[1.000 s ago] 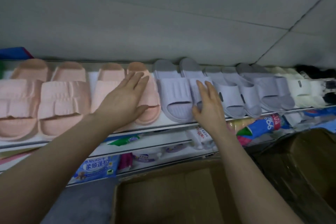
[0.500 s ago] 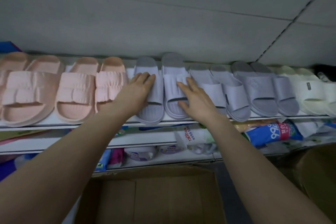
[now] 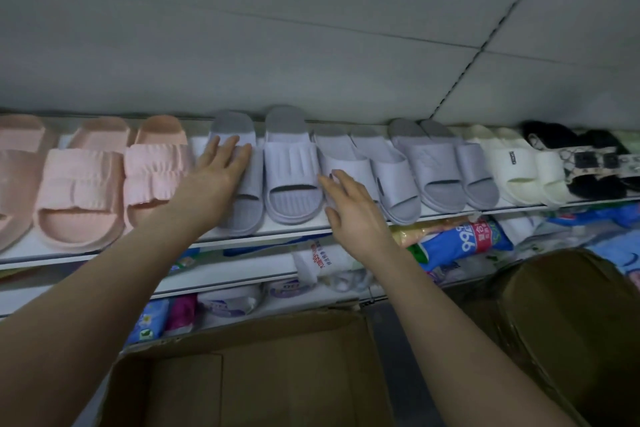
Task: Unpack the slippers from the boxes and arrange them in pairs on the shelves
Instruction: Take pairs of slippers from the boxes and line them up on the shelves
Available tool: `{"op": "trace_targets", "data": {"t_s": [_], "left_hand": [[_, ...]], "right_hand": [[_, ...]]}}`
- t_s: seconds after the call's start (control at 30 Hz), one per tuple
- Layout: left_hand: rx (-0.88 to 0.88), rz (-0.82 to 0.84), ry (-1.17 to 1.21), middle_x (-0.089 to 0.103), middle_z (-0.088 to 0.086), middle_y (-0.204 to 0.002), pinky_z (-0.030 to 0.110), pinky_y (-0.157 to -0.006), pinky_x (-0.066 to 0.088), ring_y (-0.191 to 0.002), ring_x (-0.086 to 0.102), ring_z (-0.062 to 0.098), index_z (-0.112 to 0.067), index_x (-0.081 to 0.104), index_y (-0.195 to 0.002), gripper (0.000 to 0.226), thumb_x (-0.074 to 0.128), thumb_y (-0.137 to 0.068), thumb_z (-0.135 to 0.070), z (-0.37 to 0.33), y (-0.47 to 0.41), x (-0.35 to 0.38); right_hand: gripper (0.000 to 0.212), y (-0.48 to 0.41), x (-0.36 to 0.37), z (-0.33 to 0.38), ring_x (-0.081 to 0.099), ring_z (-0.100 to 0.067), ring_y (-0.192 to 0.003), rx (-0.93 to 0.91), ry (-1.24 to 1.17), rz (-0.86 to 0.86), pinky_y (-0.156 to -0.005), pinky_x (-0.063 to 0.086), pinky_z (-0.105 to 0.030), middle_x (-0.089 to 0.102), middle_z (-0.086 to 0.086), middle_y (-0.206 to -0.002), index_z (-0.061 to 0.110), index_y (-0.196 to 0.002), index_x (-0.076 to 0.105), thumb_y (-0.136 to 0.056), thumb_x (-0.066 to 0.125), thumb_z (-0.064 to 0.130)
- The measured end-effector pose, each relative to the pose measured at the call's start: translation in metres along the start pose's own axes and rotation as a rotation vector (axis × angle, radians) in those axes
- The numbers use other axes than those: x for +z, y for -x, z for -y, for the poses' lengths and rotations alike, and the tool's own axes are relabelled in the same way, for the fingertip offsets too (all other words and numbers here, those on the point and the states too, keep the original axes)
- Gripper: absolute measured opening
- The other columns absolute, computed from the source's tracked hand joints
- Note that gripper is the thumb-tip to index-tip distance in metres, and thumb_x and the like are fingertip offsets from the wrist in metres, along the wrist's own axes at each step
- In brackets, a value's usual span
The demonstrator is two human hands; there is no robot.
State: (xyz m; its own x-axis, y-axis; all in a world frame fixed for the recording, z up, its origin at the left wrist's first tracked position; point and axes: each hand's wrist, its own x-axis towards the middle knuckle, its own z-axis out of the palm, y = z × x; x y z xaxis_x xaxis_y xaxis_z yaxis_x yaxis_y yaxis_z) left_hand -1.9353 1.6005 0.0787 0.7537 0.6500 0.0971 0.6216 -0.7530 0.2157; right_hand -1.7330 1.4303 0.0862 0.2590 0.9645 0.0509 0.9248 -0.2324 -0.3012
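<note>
A white top shelf (image 3: 284, 230) carries a row of slippers, toes toward me. Pink slippers (image 3: 79, 191) fill the left part. A lilac pair stands in the middle: my left hand (image 3: 216, 177) lies flat on the strap of its left slipper (image 3: 244, 208), fingers spread. Its right slipper (image 3: 292, 170) stands free between my hands. My right hand (image 3: 349, 211) hovers open at the toe of the neighbouring lilac slipper (image 3: 346, 158), holding nothing. Further right stand more lilac slippers (image 3: 440, 170), cream ones (image 3: 516, 166) and black furry ones (image 3: 585, 163).
Below the top shelf, lower shelves hold packaged goods (image 3: 460, 243) and small packs (image 3: 228, 300). An open brown cardboard box (image 3: 249, 374) sits under my arms. A second dark box (image 3: 568, 322) stands at the lower right. A grey wall rises behind the shelf.
My left hand slid from the pink slipper onto the lilac pair's left slipper. My right hand moved off the pair's right slipper toward the neighbouring one. The view shifted rightward.
</note>
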Motion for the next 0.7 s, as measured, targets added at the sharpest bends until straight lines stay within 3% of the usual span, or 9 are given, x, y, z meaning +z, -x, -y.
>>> {"op": "trace_targets", "data": {"t_s": [0.13, 0.2, 0.3, 0.4, 0.47, 0.53, 0.7], "left_hand": [[0.123, -0.123, 0.039, 0.038, 0.03, -0.145, 0.056, -0.106, 0.032, -0.134, 0.034, 0.051, 0.006, 0.041, -0.139, 0.08, 0.063, -0.063, 0.013, -0.05, 0.006, 0.004], [0.171, -0.11, 0.046, 0.039, 0.027, -0.146, 0.053, -0.107, 0.034, -0.133, 0.038, 0.047, 0.004, 0.041, -0.14, 0.077, 0.068, -0.067, 0.007, -0.082, -0.002, 0.009], [0.175, -0.076, 0.02, 0.039, 0.026, -0.146, 0.048, -0.108, 0.035, -0.132, 0.041, 0.043, 0.003, 0.038, -0.143, 0.084, 0.08, -0.071, -0.01, -0.13, -0.026, 0.024], [0.059, -0.043, -0.023, 0.021, 0.022, -0.156, 0.044, -0.115, 0.024, -0.142, 0.025, 0.041, -0.002, 0.018, -0.151, 0.094, 0.076, -0.079, -0.018, -0.171, -0.057, 0.035], [-0.07, 0.043, -0.047, 0.007, 0.018, -0.16, 0.043, -0.117, 0.015, -0.145, 0.013, 0.04, -0.005, 0.003, -0.153, 0.081, 0.056, -0.092, -0.007, -0.188, -0.073, 0.04], [-0.131, 0.054, -0.069, 0.01, 0.018, -0.159, 0.043, -0.117, 0.015, -0.142, 0.018, 0.043, -0.004, 0.001, -0.152, 0.072, 0.042, -0.094, 0.001, -0.198, -0.083, 0.046], [-0.14, 0.043, -0.037, 0.014, 0.012, -0.159, 0.035, -0.118, 0.012, -0.144, 0.019, 0.036, -0.008, 0.008, -0.153, 0.077, 0.048, -0.089, 0.008, -0.203, -0.087, 0.056]], "right_hand": [[0.065, 0.033, -0.02, -0.06, 0.037, -0.036, -0.135, 0.099, 0.048, -0.152, -0.107, 0.04, -0.045, 0.034, -0.016, -0.152, 0.017, -0.149, 0.037, -0.088, 0.057, 0.006], [0.071, 0.036, -0.031, -0.092, 0.03, -0.037, -0.14, 0.155, 0.061, -0.103, -0.111, 0.036, -0.048, 0.028, -0.016, -0.156, 0.018, -0.152, 0.031, -0.088, 0.061, 0.008], [0.086, 0.022, -0.049, -0.132, 0.016, -0.03, -0.148, 0.131, 0.069, 0.024, -0.117, 0.024, -0.041, 0.012, -0.01, -0.163, 0.025, -0.156, 0.017, -0.087, 0.069, 0.022], [0.098, -0.007, -0.065, -0.154, 0.011, -0.026, -0.149, 0.009, 0.086, 0.105, -0.118, 0.023, -0.039, 0.006, -0.005, -0.164, 0.029, -0.156, 0.01, -0.082, 0.075, 0.03], [0.103, -0.026, -0.069, -0.165, 0.012, -0.026, -0.149, -0.068, 0.12, 0.17, -0.119, 0.023, -0.04, 0.006, -0.003, -0.164, 0.029, -0.156, 0.009, -0.08, 0.077, 0.034], [0.103, -0.04, -0.067, -0.175, 0.011, -0.027, -0.149, -0.118, 0.136, 0.256, -0.12, 0.02, -0.039, 0.009, -0.001, -0.164, 0.028, -0.157, 0.009, -0.079, 0.078, 0.037], [0.095, -0.055, -0.063, -0.19, 0.027, -0.031, -0.139, -0.159, 0.12, 0.212, -0.112, 0.028, -0.038, 0.033, -0.007, -0.151, 0.021, -0.154, 0.018, -0.081, 0.074, 0.041]]}}
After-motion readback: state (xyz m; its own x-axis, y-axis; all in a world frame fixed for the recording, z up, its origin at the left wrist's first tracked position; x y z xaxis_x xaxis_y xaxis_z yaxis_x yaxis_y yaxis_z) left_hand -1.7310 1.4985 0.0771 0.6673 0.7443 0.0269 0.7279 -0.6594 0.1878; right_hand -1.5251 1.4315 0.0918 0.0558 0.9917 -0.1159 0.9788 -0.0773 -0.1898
